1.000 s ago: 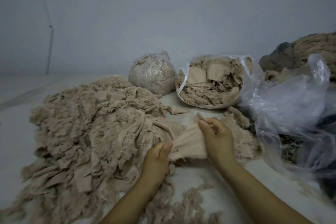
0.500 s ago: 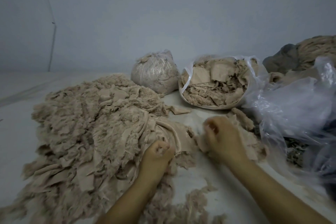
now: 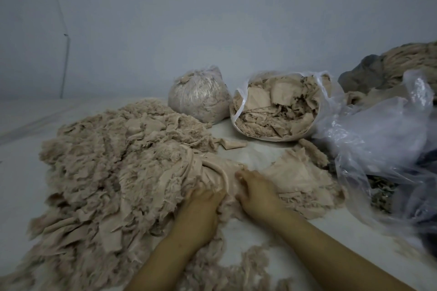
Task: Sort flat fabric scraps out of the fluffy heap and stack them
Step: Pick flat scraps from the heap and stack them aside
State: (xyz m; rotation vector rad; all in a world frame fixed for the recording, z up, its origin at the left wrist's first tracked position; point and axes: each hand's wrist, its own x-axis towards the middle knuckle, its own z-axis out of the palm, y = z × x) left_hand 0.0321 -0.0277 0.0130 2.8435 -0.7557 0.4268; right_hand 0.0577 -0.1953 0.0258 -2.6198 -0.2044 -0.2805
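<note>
Hands met at the fluffy heap's [image 3: 113, 172] near-right edge, left hand [image 3: 201, 205] and right hand [image 3: 255, 189] side by side, fingers buried, grip unclear. Stack of flat scraps [image 3: 305, 179] lay just right of the heap, touching the right hand.

The fingertips of the left hand [image 3: 201, 205] are buried in the fluffy heap [image 3: 113, 172], so its grip cannot be judged. The fingers of the right hand [image 3: 256, 190] are blurred. The crumpled plastic bag [image 3: 378, 149] is cut off at the right edge.
</note>
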